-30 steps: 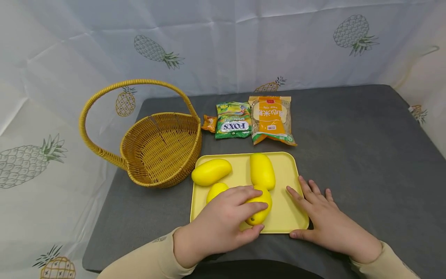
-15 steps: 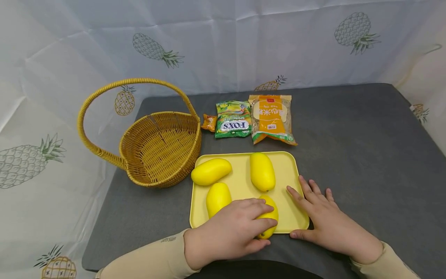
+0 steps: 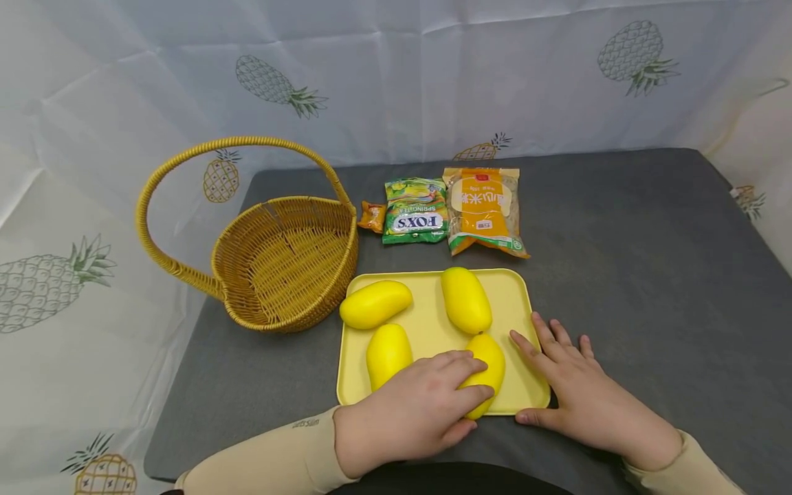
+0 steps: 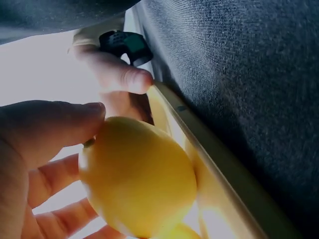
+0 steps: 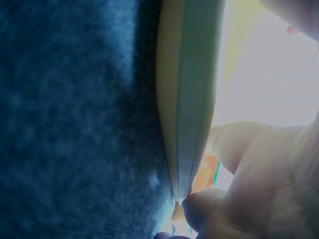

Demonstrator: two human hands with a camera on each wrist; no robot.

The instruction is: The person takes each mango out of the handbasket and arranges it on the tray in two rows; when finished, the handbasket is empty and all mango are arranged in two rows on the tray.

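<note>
My left hand [image 3: 421,409] curls its fingers round a yellow mango [image 3: 491,364] at the near right of the pale yellow tray [image 3: 427,275]. In the left wrist view the thumb lies by the stem end of that mango [image 4: 139,177], the fingers along its other side. Another mango [image 3: 466,300] lies just behind it, the two ends almost meeting. Two more lie on the left: one mango [image 3: 375,304] at the back, one mango [image 3: 388,354] partly covered by my left hand. My right hand [image 3: 575,378] rests spread at the tray's right edge, fingertips touching the rim.
A woven basket [image 3: 284,268] with a tall handle stands left of the tray. Behind the tray lie a small orange packet [image 3: 372,216], a green candy bag [image 3: 416,212] and a larger orange snack bag [image 3: 484,212]. Dark grey cloth [image 3: 631,247] covers the table.
My left hand has moved the held mango to the right and nearer me, then slightly back. The mango behind it has tilted a little. My right hand stays put.
</note>
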